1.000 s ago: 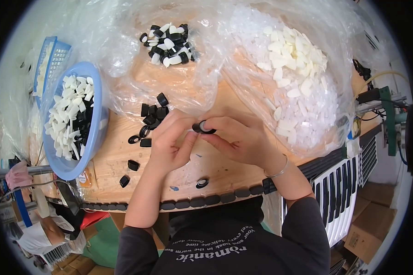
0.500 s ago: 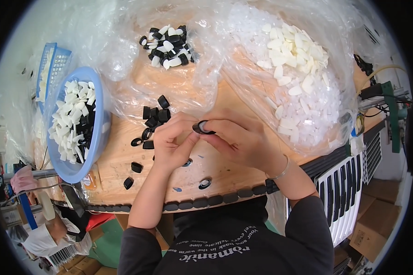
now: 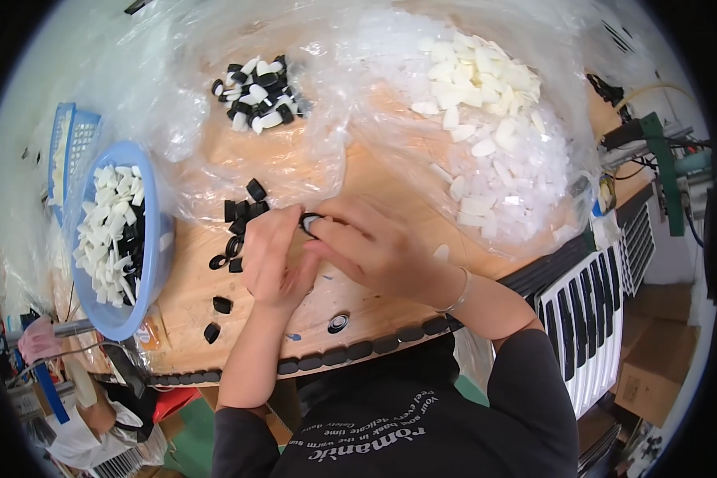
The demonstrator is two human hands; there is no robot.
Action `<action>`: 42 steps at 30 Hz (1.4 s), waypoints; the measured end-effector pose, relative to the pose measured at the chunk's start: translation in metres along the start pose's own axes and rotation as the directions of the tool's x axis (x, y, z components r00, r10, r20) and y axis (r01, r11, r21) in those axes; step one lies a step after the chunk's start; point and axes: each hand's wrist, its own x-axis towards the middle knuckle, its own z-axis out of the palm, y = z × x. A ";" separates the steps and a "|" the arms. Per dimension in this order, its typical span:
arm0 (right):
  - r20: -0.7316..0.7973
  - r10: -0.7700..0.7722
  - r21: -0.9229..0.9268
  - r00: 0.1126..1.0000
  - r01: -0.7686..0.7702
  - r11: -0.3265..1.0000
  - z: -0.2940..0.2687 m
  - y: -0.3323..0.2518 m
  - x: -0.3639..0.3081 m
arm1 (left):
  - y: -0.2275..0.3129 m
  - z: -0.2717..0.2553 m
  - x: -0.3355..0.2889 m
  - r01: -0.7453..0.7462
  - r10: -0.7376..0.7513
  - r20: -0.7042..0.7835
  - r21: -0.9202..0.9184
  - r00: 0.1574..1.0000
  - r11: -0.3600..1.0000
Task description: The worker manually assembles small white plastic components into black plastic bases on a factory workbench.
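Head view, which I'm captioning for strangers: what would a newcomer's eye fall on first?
Probably the left hand and right hand close together near the middle, with a small black ring in the right one's fingers. Next, perhaps, the blue basin at the left, heaped with white and black pieces, and the cream-coloured heap at the upper right.

At centre, the right hand [image 3: 374,243] partly hides a black ring [image 3: 304,224] from me; the lower edge crops the shirt [image 3: 486,446].
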 end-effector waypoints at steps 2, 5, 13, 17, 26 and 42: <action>-0.031 0.018 0.070 0.999 -0.016 0.997 0.001 0.000 0.002 | 0.001 0.000 0.002 0.005 -0.005 0.002 -0.013 1.000 1.000; -0.076 0.003 0.099 0.997 0.004 0.995 -0.016 0.017 0.008 | -0.004 -0.004 0.002 0.071 -0.072 -0.029 -0.035 0.997 0.997; 0.038 0.809 -0.436 0.586 -0.719 0.541 -0.119 0.130 -0.027 | -0.006 -0.007 0.001 0.339 -0.365 -0.054 -0.264 0.929 0.903; 0.113 0.822 -0.498 0.559 -0.684 0.534 -0.105 0.136 -0.033 | -0.010 -0.008 -0.001 0.337 -0.345 0.005 -0.230 0.939 0.913; 0.121 0.753 -0.502 0.646 -0.615 0.608 -0.094 0.128 -0.022 | -0.014 -0.009 -0.002 0.248 -0.251 0.024 -0.270 0.968 0.931; 0.092 0.741 -0.388 0.665 -0.661 0.642 -0.087 0.126 -0.014 | -0.010 -0.007 0.002 0.275 -0.279 0.019 -0.245 0.960 0.930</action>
